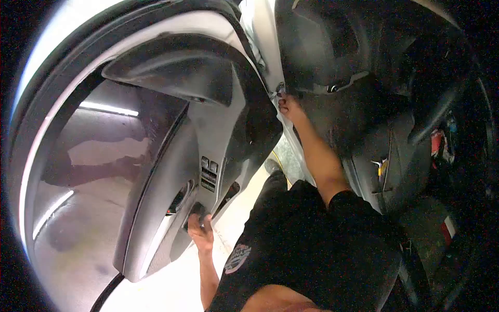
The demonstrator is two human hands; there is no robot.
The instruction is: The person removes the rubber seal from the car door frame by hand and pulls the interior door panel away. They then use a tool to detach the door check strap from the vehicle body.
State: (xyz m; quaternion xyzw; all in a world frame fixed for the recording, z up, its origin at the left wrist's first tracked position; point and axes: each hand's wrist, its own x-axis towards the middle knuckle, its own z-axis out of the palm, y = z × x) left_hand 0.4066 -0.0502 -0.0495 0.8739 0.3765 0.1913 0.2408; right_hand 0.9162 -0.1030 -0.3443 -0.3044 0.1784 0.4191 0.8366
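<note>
An open car door [218,130] fills the left half of the head view, its inner panel facing up towards me. My left hand [201,231] is at the panel's near end, below the window switches [209,173], with fingers curled around a small dark piece [197,209]. My right hand [291,107] reaches forward to the door-hinge side of the body frame [272,57]. Its fingers are closed close to a small dark fitting [281,88] in the gap between door and dashboard; what they grip is hidden.
The dark dashboard [322,47] and footwell lie to the right, with a yellow item [383,169] in the lower trim. Ceiling lights reflect in the door window [99,151]. My shoe [273,166] stands on the pale floor beneath the door.
</note>
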